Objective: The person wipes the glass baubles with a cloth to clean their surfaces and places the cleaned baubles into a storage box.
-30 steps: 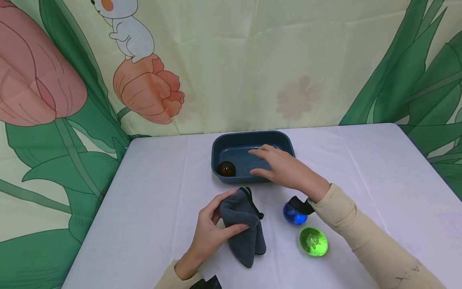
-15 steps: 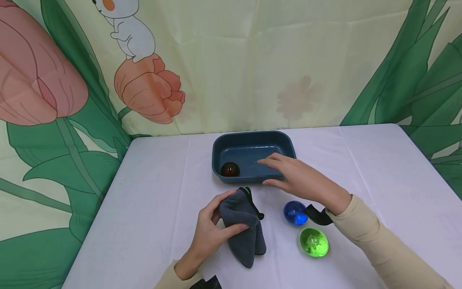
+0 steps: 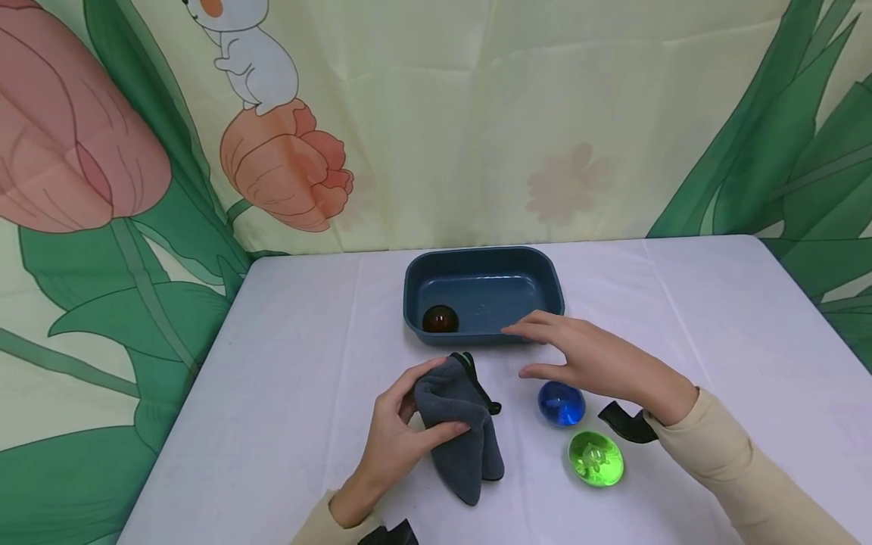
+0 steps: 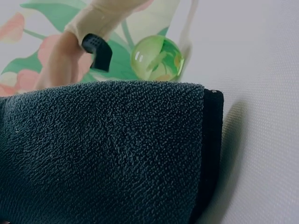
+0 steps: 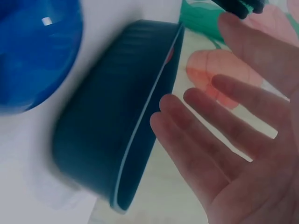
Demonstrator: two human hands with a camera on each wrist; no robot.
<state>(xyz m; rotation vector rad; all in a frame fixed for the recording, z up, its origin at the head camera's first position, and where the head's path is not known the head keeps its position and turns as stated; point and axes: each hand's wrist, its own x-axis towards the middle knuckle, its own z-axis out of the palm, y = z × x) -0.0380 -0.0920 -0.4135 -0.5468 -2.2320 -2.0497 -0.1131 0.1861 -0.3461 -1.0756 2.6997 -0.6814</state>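
Note:
My left hand (image 3: 402,435) grips a dark grey cloth pouch (image 3: 459,446) with a black drawcord, thumb in front and fingers behind. In the left wrist view the pouch's fuzzy fabric (image 4: 107,149) fills much of the picture. Fingers spread and holding nothing, my right hand (image 3: 586,356) hovers by the front right corner of a dark blue tray (image 3: 484,338). Just below it on the table lies a clear blue ball (image 3: 562,403). A clear green ball (image 3: 596,459) sits nearer to me. Inside the tray, a dark brown ball (image 3: 440,319) rests at the front left.
A white cloth covers the table (image 3: 293,363). Behind it hangs a printed curtain (image 3: 436,136) with flowers and leaves, close to the tray's back side. Black straps (image 3: 628,421) are on both wrists.
My right hand has drawn back from above the tray, moving right and toward me, which uncovers the blue ball. My left hand stays on the pouch.

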